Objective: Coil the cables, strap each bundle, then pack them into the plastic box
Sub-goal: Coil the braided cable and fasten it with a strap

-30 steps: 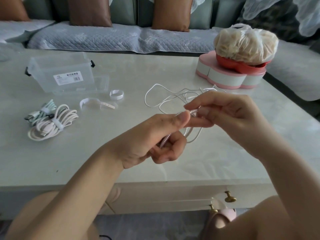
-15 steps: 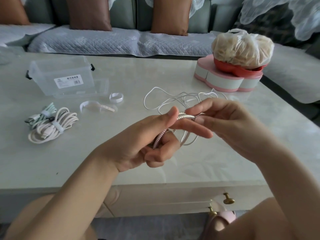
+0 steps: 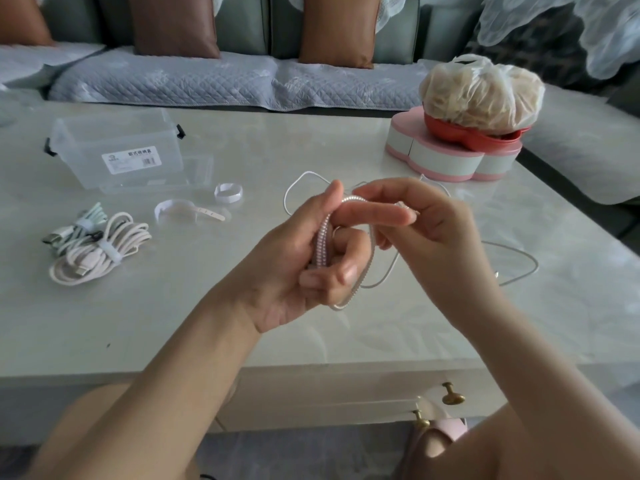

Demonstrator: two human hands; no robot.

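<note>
My left hand (image 3: 277, 271) curls fingers round pink cable (image 3: 321, 245) loop, long axis pointing away from me; right hand (image 3: 433, 237) pinches its top. Plastic box (image 3: 104, 138) label (image 3: 131, 161): print too small.

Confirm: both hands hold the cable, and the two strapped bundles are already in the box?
One thing is wrong. Left hand and right hand do hold the cable, but the two strapped bundles lie on the table in front of the box, not in it. The head view shows this.
</note>
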